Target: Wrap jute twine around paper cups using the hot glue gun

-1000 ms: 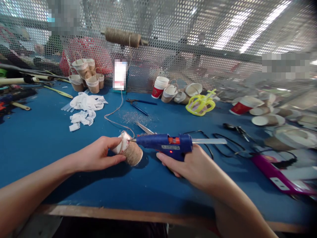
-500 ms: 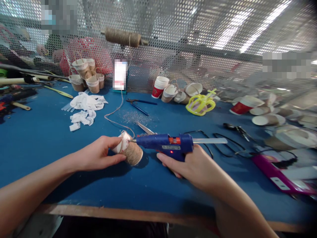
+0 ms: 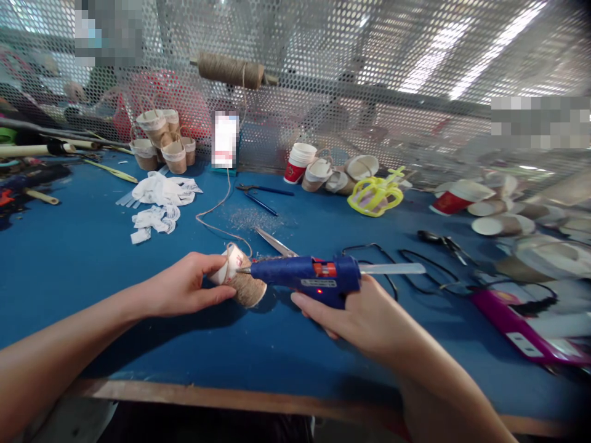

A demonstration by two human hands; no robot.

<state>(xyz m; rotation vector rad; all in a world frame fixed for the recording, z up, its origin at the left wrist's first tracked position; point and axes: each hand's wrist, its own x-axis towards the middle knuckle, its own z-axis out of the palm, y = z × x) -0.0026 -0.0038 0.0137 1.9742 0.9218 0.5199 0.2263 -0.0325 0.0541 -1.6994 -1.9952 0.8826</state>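
Blue glue gun (image 3: 289, 272), one, right fingers (image 3: 318, 311); cup (image 3: 252, 292), one, left fingers (image 3: 213, 264)

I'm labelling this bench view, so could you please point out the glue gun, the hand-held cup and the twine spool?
Glue gun (image 3: 301, 271): head view, on the side of its blue body.
Hand-held cup (image 3: 249, 290): head view, on its twine-wrapped wall.
Twine spool (image 3: 229, 69): head view, on the middle of the wound twine.

A single camera worn on the person's head faces forward and down over the blue surface (image 3: 323, 375), close to the hot-glue gun (image 3: 289, 272) just below the frame's middle. The left forearm (image 3: 92, 332) shows at lower left, the right forearm (image 3: 434, 363) at lower right, and the perforated metal screen (image 3: 323, 71) spans the top.
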